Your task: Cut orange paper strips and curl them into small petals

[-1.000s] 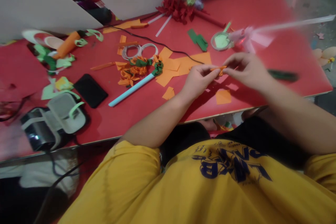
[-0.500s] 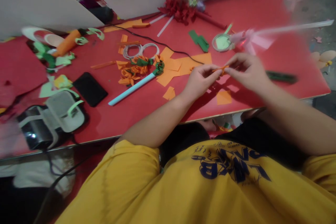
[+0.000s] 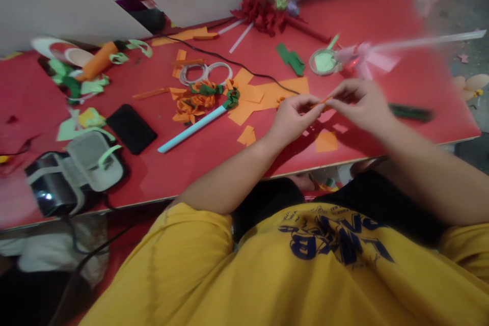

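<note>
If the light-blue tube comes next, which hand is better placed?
Probably the left hand: it's nearer the tube; the right hand lies farther off. Both pinch orange paper, though.

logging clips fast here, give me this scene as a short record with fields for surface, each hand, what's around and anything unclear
Surface: red table
Left hand: fingertips pinching a small orange paper piece
Right hand: fingertips pinching the same piece
Near front edge: orange paper square
Left of hands: light-blue stick, green and orange paper at one end; black flat object
Far side: red paper bunch
Unclear: held piece's shape, mostly hidden by fingers
</note>
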Demonstrator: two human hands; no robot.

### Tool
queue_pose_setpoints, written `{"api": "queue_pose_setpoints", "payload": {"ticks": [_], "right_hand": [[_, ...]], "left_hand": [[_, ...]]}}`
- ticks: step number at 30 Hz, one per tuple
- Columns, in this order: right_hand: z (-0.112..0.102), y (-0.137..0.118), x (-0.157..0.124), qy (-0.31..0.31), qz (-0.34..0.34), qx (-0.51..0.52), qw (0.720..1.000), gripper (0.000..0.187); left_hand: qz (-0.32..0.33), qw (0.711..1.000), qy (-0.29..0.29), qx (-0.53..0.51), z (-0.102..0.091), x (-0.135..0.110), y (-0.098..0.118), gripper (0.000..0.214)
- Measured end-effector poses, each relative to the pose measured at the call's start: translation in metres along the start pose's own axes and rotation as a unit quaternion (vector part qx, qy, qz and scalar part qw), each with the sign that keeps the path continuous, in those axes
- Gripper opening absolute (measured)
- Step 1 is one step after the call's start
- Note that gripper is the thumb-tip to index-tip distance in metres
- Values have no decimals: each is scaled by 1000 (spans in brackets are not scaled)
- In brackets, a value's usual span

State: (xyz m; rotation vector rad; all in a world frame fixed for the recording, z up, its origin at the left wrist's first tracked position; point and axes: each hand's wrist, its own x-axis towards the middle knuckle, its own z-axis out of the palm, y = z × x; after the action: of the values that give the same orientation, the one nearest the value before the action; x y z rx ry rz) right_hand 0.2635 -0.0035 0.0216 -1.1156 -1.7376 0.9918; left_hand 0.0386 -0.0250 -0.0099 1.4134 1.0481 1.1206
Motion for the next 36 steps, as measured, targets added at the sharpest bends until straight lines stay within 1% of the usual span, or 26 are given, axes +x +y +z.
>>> {"api": "queue_pose_setpoints", "payload": {"ticks": [2, 5, 7, 10, 13, 17, 21, 23, 25, 26, 28, 31, 33, 36], "right_hand": [[0, 1, 1, -9, 6, 5, 1000, 45], [1, 3, 3, -30, 13, 44, 999, 52], [2, 4, 3, -33, 11, 70, 997, 55], [3, 0, 2, -22, 17, 90, 996, 52], [2, -8, -1, -23, 17, 83, 996, 48], [-2, -18, -3, -45, -21, 65, 997, 49], [-5, -22, -5, -82, -42, 55, 994, 51], [-5, -23, -7, -93, -65, 42, 993, 47], [-4, -24, -10, -96, -91, 26, 991, 37], [-3, -25, -10, -96, -99, 17, 990, 34], [-1, -26, -11, -92, -101, 4, 991, 30], [2, -24, -10, -66, -87, 3, 994, 30], [4, -20, -9, -49, -70, 6, 996, 30], [7, -15, -8, -37, -44, 16, 998, 34]], "left_hand": [[-6, 1000, -2, -13, 0, 0, 0, 33], [-16, 999, -5, -40, -2, 3, 0, 37], [-24, 997, -12, -70, -4, 5, 1, 43], [-28, 993, -20, -111, -6, 8, 1, 51], [-41, 992, -27, -119, -7, 8, 0, 57], [-58, 984, -70, -155, -9, 8, 0, 67], [-56, 983, -84, -150, -11, 7, 3, 67], [-72, 980, -108, -151, -10, 6, 4, 66], [-92, 974, -127, -162, -9, 5, 4, 67], [-97, 974, -123, -166, -8, 4, 4, 67], [-87, 980, -81, -161, -6, 4, 2, 67], [-37, 991, -8, -127, -5, 4, -1, 63], [-13, 994, 9, -107, -5, 3, -1, 57], [2, 997, 1, -83, -5, -1, 2, 53]]}}
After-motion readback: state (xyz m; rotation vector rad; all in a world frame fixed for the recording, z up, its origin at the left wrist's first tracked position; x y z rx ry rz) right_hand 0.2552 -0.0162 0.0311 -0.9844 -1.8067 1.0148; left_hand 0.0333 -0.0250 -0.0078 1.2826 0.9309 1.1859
